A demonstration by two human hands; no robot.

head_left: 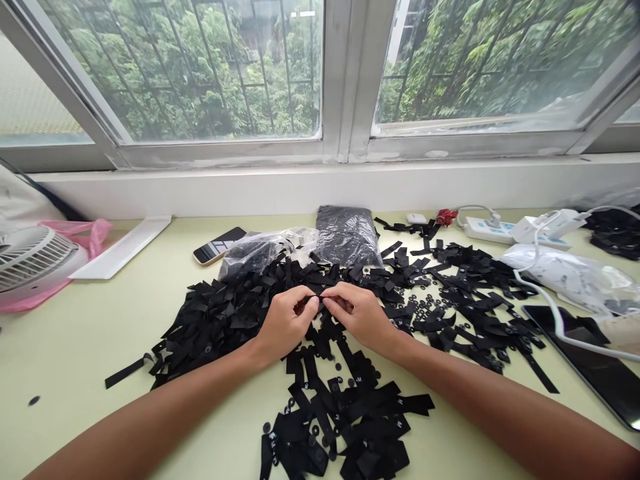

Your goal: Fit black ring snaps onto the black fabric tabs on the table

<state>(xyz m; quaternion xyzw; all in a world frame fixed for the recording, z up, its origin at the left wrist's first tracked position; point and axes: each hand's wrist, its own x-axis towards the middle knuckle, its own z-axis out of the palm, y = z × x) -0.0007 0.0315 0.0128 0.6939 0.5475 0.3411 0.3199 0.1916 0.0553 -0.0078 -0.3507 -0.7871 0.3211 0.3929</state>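
My left hand point(289, 322) and my right hand point(356, 315) meet fingertip to fingertip over the table, both pinching one small black fabric strip point(317, 298) between them. Under and around them spreads a big heap of black fabric strips point(220, 313). More strips point(345, 420) lie nearer to me, some with a small white letter on them. Small black rings point(425, 308) lie scattered just right of my right hand.
A phone point(219, 245), clear bags of black pieces point(260, 250) and a black bundle point(347, 235) lie behind the heap. A fan point(30, 257) stands at left, a power strip point(487, 230), white cable point(550, 303) and dark tablet point(595, 363) at right.
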